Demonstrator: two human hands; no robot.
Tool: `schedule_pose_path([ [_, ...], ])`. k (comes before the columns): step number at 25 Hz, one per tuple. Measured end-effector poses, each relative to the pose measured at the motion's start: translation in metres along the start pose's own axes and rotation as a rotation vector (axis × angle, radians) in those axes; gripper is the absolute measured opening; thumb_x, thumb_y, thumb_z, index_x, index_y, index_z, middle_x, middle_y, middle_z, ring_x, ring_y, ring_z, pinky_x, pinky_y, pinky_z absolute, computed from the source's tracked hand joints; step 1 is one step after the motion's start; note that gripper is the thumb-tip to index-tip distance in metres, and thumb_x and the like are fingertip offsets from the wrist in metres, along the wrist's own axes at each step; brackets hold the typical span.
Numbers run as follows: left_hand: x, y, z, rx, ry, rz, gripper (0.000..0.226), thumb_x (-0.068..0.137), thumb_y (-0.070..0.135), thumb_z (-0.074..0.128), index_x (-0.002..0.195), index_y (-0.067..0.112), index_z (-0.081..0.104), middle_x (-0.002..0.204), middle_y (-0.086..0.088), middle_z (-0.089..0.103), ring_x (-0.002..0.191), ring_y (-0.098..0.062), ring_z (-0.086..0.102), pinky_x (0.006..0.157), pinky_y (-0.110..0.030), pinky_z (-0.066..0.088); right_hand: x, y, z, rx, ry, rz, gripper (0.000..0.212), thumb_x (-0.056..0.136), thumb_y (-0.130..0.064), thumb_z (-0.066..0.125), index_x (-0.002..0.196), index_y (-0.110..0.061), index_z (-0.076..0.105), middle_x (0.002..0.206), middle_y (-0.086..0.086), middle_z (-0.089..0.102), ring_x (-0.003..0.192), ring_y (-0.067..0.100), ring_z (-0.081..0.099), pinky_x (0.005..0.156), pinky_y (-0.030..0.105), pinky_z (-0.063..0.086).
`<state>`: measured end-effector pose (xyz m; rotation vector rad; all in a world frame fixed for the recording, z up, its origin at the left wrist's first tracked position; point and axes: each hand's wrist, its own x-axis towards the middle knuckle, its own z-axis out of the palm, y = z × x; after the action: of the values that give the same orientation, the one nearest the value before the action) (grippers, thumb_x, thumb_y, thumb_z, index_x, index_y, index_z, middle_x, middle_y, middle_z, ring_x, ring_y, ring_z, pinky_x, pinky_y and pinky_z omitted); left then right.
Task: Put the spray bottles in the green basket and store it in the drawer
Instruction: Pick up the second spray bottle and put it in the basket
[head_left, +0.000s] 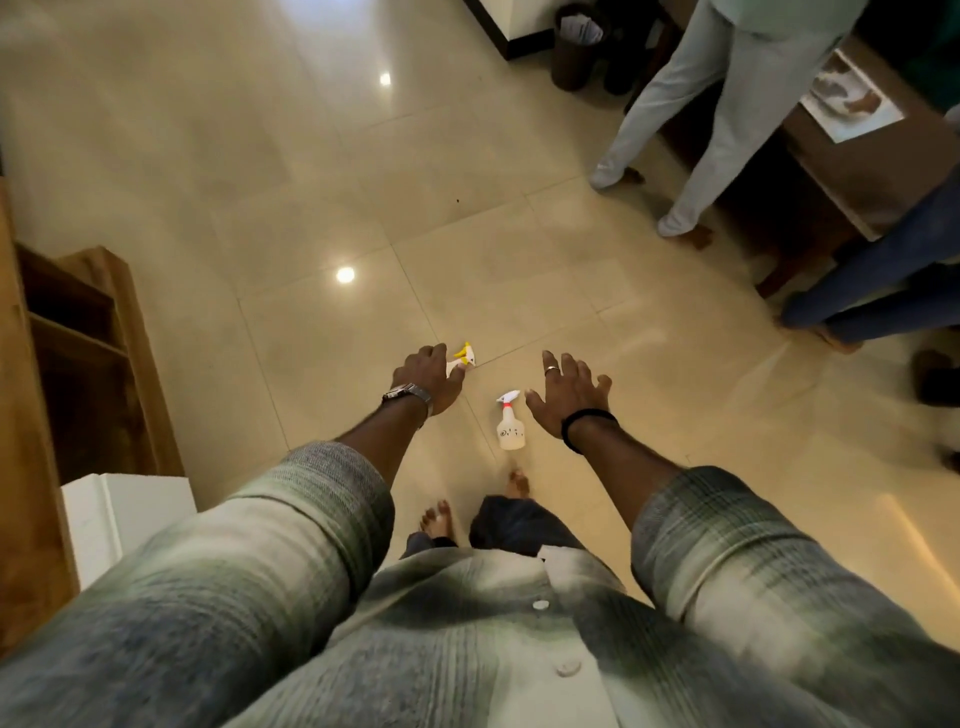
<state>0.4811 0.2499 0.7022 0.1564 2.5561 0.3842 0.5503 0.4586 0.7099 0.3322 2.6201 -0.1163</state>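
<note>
On open floor (311, 218), left hand (428, 379) seemingly gripping yellow-nozzle bottle (464, 360) — right hand (566, 395) spread, empty.

A glossy beige tiled floor (260, 182) carries a white red-nozzled spray bottle (511, 428).

Floor (291, 171) is glossy polished tile, shiny enough to mirror the ceiling lights. Both spray bottles look like smooth plastic: one milky white with a red nozzle (510, 426), the other yellow-topped (464, 359). Wooden shelf unit (78, 332) looks matt. Soft woven cloth shirt sleeves (291, 525), metal-looking watch band (410, 395).
</note>
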Motion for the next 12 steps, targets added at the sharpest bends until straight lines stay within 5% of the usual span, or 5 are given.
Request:
schedule_pose_path([
  [12, 0.191, -0.036, 0.044, 0.008, -0.055, -0.191, 0.055, 0.098, 0.048, 0.04, 0.142, 0.015, 0.043, 0.146, -0.012, 0.05, 0.131, -0.037, 0.049, 0.099, -0.048, 0.043, 0.222, 0.024, 0.048, 0.057, -0.161, -0.052, 0.072, 0.097, -0.05, 0.04, 0.159, -0.021, 0.017, 0.162, 0.009, 0.026, 0.149, 0.029, 0.022, 0.112, 0.056, 0.026],
])
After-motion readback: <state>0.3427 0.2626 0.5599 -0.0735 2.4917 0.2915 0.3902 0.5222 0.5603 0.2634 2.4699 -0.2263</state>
